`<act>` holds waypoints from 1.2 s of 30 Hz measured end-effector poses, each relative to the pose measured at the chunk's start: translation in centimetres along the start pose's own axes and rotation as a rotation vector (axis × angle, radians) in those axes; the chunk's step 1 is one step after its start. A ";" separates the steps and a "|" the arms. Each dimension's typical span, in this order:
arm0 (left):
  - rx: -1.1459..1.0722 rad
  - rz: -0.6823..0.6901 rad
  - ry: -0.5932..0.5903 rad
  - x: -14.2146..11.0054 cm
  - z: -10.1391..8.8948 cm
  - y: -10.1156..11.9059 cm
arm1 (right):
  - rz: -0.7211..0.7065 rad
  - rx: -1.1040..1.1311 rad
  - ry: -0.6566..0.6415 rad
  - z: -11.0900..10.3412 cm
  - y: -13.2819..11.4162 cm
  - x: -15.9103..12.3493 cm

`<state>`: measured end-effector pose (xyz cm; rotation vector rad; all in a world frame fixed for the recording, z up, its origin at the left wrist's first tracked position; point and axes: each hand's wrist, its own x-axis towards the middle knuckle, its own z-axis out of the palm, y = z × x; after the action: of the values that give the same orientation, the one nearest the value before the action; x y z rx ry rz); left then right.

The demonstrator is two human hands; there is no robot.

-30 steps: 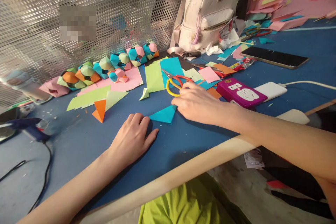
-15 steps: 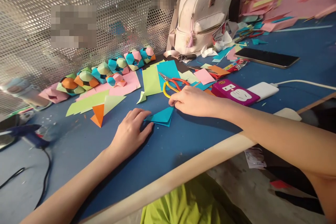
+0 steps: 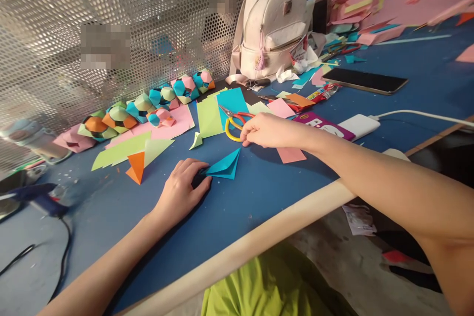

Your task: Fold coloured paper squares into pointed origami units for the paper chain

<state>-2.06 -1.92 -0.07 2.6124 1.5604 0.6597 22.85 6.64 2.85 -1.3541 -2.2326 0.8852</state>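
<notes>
My left hand (image 3: 182,185) lies on the table, thumb and fingers closed on the narrow left end of a folded blue paper (image 3: 224,168). The paper's wide end points right and stands slightly apart in layers. Farther back, my right hand (image 3: 264,131) is curled at the handles of a pair of scissors (image 3: 231,128) with red and yellow grips. Its fingertips meet the yellow loop, and part of the handles is hidden behind them. The scissors' blades rest on a blue sheet (image 3: 234,96). Under my right forearm lies a pink paper piece (image 3: 291,154).
A row of folded paper balls (image 3: 142,107) runs along the mesh screen. Green paper strips (image 3: 122,150) and an orange folded piece (image 3: 136,168) lie left. A glue gun (image 3: 37,197) is far left. A backpack (image 3: 276,19), a phone (image 3: 365,80) and a purple socket block (image 3: 326,123) stand right.
My right hand has shifted slightly away from the blue paper, toward the scissors' handles. The pink piece now shows under my forearm. The blue paper is tilted a little differently in my left hand.
</notes>
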 end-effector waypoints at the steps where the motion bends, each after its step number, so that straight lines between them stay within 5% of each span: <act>1: -0.010 -0.024 0.005 0.0 0.0 0.0 | -0.008 0.027 0.024 0.0 -0.1 0.0; 4: -0.016 -0.060 -0.002 0.3 -0.1 0.2 | -0.047 0.096 0.093 0.2 -0.4 0.1; 13: -0.010 0.154 0.010 2.6 0.7 0.9 | -0.159 0.169 0.211 1.3 0.7 0.7; 17: -0.038 -0.061 0.176 3.7 0.8 1.1 | -0.093 0.156 0.290 1.4 -0.3 -0.1; 22: -0.324 -0.359 0.193 4.4 0.6 2.5 | -0.060 0.184 0.078 2.0 -1.8 -1.4; 29: -0.621 -0.451 0.200 4.3 1.0 4.0 | 0.008 0.301 -0.031 2.8 -2.8 -1.7; 36: -1.024 -0.639 0.200 3.8 0.1 3.4 | -0.011 0.556 0.009 2.8 -1.4 -0.3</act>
<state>2.41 -0.40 1.91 1.2710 1.4000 1.2190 20.34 4.96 1.78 -1.0727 -1.7849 1.3601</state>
